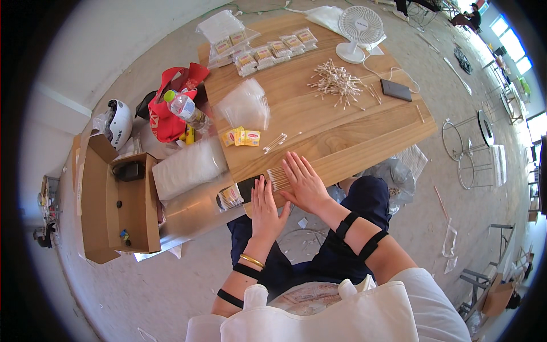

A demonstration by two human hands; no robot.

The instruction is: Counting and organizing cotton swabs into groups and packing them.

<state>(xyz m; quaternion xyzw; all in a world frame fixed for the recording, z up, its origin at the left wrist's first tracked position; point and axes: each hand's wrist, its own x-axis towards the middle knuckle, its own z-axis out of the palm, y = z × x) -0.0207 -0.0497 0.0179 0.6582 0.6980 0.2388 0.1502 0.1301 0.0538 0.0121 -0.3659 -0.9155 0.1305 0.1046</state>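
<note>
At the table's near edge, a row of cotton swabs lies side by side between my two hands. My right hand rests flat along the row's right side, fingers stretched out. My left hand is at its left end, fingers straight and next to a black patch. Left of that sits a clear pack of swabs. A few loose swabs and several small yellow cards lie beyond the row. Clear plastic bags are spread behind the cards.
A swab pile, white fan and dark power bank occupy the table's far right. Filled packs line the back. Leftward are a bottle, red bag, plastic-bag stack, cardboard box and white helmet.
</note>
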